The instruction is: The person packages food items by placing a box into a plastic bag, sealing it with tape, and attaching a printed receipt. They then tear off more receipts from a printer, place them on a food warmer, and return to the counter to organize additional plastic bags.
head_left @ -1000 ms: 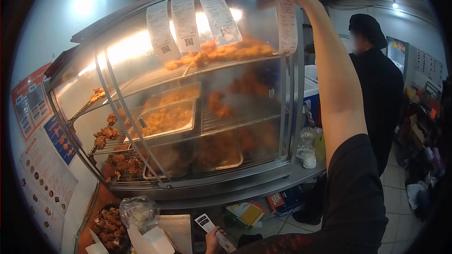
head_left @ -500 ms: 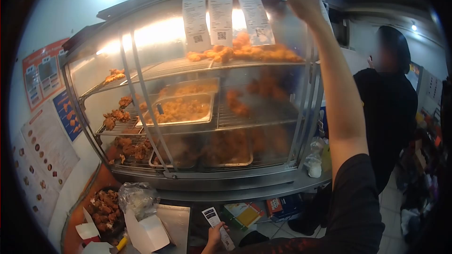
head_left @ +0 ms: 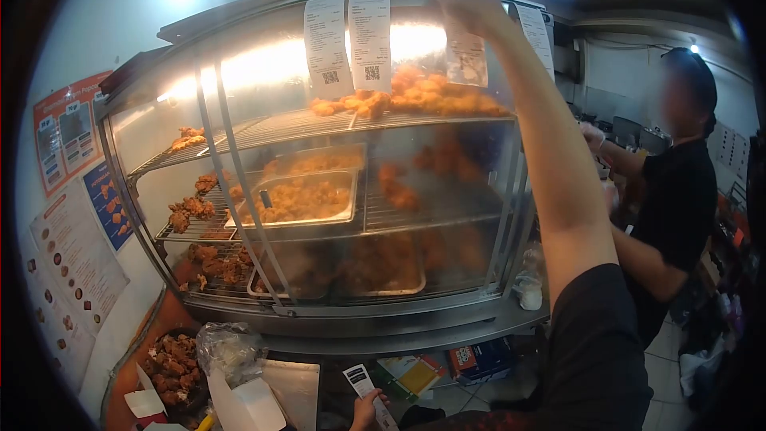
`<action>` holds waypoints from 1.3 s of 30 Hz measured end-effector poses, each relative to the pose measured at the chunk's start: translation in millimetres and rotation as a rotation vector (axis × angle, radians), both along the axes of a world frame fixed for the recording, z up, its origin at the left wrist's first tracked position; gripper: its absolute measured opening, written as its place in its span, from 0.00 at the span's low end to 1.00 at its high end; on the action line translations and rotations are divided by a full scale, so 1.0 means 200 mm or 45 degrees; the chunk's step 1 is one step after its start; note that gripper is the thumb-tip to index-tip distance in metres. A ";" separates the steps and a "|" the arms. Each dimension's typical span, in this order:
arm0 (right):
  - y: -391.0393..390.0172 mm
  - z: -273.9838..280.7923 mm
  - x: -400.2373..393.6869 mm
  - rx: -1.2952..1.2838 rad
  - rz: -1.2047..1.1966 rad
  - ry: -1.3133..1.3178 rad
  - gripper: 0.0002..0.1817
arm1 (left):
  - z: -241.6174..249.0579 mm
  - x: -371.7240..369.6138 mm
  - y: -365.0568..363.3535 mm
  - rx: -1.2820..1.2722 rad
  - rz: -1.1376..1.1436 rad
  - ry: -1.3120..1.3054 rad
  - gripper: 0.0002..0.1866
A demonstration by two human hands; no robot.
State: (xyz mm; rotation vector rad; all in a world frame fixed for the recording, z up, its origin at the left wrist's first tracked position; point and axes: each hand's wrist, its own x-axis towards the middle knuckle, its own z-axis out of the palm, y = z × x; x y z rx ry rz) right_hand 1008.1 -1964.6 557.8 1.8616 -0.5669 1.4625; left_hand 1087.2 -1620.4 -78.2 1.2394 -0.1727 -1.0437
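Observation:
My right hand (head_left: 475, 6) is raised to the top edge of a glass display warmer (head_left: 319, 315), its fingers closed at the upper end of a receipt (head_left: 467, 60); the fingertips are blurred. Two more receipts, a left one (head_left: 325, 48) and a middle one (head_left: 369, 44), hang to the left on the glass. Another receipt (head_left: 535, 36) hangs right of my forearm. Low in front, my left hand (head_left: 368, 410) is closed on a narrow printed paper slip (head_left: 361, 381). Fried chicken (head_left: 443, 96) lies on the racks behind the glass.
At the lower left are a bowl of fried pieces (head_left: 174, 371), a plastic bag (head_left: 230, 349), an open white carton (head_left: 251, 407) and a metal tray (head_left: 295, 387). A co-worker in black (head_left: 674, 183) stands at the right. Boxes (head_left: 479, 357) lie below the warmer.
My right hand has come down and left onto the receipt, which now hangs straighter and further right. My left hand keeps its slip. The co-worker has turned, with the arms now showing.

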 end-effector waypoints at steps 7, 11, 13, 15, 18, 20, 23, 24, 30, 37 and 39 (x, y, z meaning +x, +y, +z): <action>-0.09 -0.04 -0.18 -0.018 0.092 -0.143 0.18 | -0.02 0.07 -0.01 0.008 0.012 0.038 0.16; -0.03 -0.05 -0.23 0.156 -0.072 -0.075 0.19 | -0.08 0.09 -0.04 -0.056 0.137 0.087 0.08; -0.07 -0.03 -0.26 0.124 -0.052 -0.048 0.19 | -0.08 0.08 -0.04 -0.048 0.128 0.060 0.08; -0.09 -0.04 -0.25 0.092 -0.023 -0.019 0.19 | -0.10 0.08 -0.03 -0.042 0.129 0.036 0.08; -0.09 -0.09 -0.21 -0.219 -0.128 -0.182 0.20 | -0.13 0.08 -0.02 -0.073 0.145 0.084 0.08; -0.08 -0.10 -0.19 -0.139 -0.294 -0.272 0.19 | -0.12 0.09 0.00 -0.004 0.162 0.062 0.07; 0.13 -0.08 -0.13 0.216 -0.346 -0.327 0.20 | -0.13 0.11 0.03 -0.036 0.183 0.120 0.07; 0.14 -0.07 -0.06 0.056 -0.239 -0.262 0.22 | -0.13 0.11 0.03 -0.035 0.185 0.125 0.07; 0.34 -0.06 0.37 0.014 0.333 0.053 0.20 | -0.05 0.11 0.01 -0.026 0.163 0.089 0.07; 0.25 -0.05 0.06 0.128 -0.161 -0.071 0.19 | -0.10 0.09 0.01 -0.082 0.171 0.154 0.08; 0.27 -0.05 0.05 0.205 -0.252 -0.034 0.20 | -0.09 0.09 0.04 0.005 0.135 0.110 0.08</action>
